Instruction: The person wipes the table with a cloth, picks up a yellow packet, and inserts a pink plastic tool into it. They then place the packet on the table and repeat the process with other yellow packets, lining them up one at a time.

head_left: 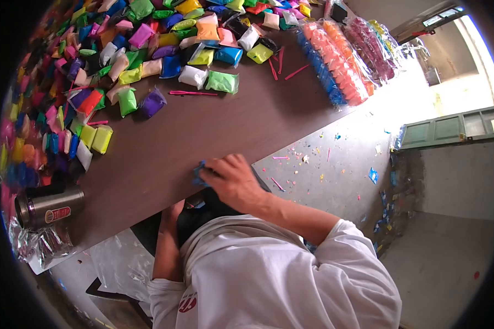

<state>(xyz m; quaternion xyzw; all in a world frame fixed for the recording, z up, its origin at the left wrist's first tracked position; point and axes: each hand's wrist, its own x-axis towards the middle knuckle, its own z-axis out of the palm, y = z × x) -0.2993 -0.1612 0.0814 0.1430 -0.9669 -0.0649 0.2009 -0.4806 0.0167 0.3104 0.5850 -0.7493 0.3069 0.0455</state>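
Observation:
My right hand [233, 178] is over the table's near edge, its fingers closed on a small crumpled blue piece [198, 174]. Most of that piece is covered by the fingers, and I cannot tell its exact kind. Lower and to the left, my left hand [174, 209] is at my lap, with its fingers hidden beneath the edge of the brown table [164, 142]. Beyond my hands, a light green packet [223, 82], a white packet [193, 77] and a purple packet [152, 102] lie on the tabletop, with a pink plastic stick [192, 93] beside them.
A large heap of small colourful packets [142, 35] covers the far and left table. Long bagged rows of coral packets [335, 63] lie at the far right end. A steel cup [49, 207] stands at the left edge. Scraps and sticks litter the grey floor [313, 181].

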